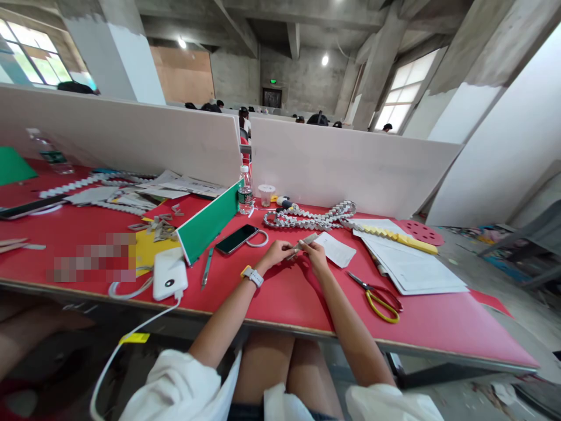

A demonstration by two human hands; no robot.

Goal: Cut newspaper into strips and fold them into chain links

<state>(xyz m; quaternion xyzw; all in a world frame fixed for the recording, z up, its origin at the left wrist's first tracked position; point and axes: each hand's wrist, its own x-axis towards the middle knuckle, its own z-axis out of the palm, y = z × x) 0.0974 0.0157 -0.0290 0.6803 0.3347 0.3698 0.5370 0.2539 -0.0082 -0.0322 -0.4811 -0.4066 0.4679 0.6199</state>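
Over the red table, my left hand point(279, 253) and my right hand point(314, 255) come close together. Both are closed on a small folded paper strip point(304, 243), one end in each hand's fingertips. Its lower part is partly hidden by the fingers. Just right of my right hand lies a white paper slip point(338, 249). Behind the hands, a long zigzag folded-paper chain point(307, 220) is looped in grey and white. Scissors point(380, 299) with yellow and red handles rest to the right of my right forearm, blades pointing away to the left.
A phone point(237, 239), a slim cutter point(207, 268) and a white power bank point(170, 276) with a cable lie left. A green divider point(211, 222) stands beside a water bottle point(245, 190) and a plastic cup point(265, 195). Paper sheets point(416, 269) spread right; a white partition point(350, 169) borders the back.
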